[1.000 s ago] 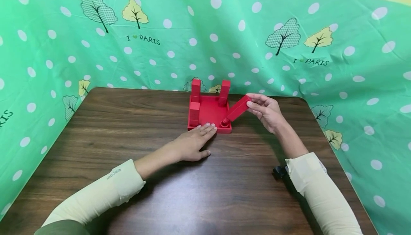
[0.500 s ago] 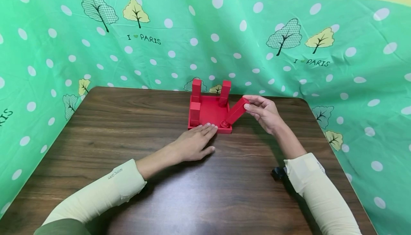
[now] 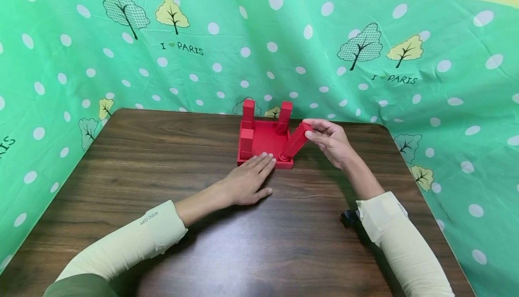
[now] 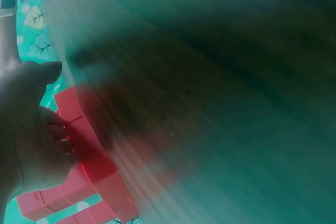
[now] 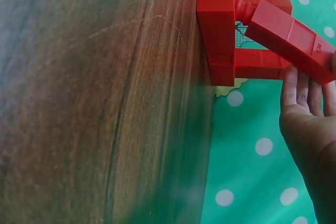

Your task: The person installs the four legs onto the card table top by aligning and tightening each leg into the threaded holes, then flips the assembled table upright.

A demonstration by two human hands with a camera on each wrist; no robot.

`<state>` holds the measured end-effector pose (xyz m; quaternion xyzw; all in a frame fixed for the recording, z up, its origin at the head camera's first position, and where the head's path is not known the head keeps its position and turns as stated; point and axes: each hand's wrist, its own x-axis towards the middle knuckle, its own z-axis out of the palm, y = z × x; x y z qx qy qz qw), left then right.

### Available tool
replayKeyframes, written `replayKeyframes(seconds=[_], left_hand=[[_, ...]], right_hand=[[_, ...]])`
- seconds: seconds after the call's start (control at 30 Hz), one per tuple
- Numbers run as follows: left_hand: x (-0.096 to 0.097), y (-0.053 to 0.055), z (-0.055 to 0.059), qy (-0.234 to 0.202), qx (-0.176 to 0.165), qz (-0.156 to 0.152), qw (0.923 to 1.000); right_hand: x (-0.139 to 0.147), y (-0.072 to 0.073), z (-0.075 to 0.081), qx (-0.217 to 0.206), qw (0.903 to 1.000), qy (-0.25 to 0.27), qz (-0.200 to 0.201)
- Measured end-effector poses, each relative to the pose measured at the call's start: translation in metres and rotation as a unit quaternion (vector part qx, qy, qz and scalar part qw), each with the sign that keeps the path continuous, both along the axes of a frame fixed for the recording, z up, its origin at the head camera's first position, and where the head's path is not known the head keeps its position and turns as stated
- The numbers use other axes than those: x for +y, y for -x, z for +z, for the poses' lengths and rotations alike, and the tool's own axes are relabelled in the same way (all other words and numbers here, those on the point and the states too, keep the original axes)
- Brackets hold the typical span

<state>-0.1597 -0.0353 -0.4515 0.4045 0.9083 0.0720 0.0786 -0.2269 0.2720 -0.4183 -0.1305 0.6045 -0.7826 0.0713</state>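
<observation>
A square red tray-like base point(image 3: 266, 138) lies on the table, with upright red posts point(image 3: 246, 143) at three corners. At its near right corner, a fourth red post point(image 3: 297, 141) leans outward to the right. In the right wrist view a ridged stub point(image 5: 243, 10) joins that leaning post point(image 5: 289, 38) to the base point(image 5: 216, 30). My right hand point(image 3: 330, 143) pinches the upper end of the leaning post between thumb and fingers. Fingers straight, my left hand point(image 3: 249, 182) rests on the base's near edge. The left wrist view shows this hand point(image 4: 31, 140) against the base.
The brown wooden table point(image 3: 162, 153) extends around the base. Behind and beside it hangs a green dotted cloth point(image 3: 243, 40) with printed trees. A small black object point(image 3: 349, 218) sits at the right sleeve's cuff.
The leaning post has become somewhat more upright, its top moving left with my right hand. My left hand stays on the base's near edge, having shifted only slightly.
</observation>
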Motion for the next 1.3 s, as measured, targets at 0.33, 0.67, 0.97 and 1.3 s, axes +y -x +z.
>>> replayKeyframes(seconds=[0.33, 0.67, 0.97, 1.3], left_hand=[[0.001, -0.003, -0.003, 0.014, -0.022, 0.012, 0.9996], [0.001, -0.003, -0.005, 0.013, -0.037, 0.014, 0.9991], [0.000, -0.003, 0.000, 0.012, -0.048, 0.009, 0.9987], [0.000, -0.001, 0.001, 0.020, -0.070, 0.009, 0.9973]], right_hand=[[-0.008, 0.003, 0.002, 0.018, 0.9987, -0.036, 0.031], [-0.015, 0.005, 0.004, 0.064, 0.9925, -0.064, 0.082], [-0.018, 0.006, 0.006, 0.079, 0.9830, -0.153, 0.063], [-0.022, 0.007, 0.010, 0.073, 0.9705, -0.228, 0.027]])
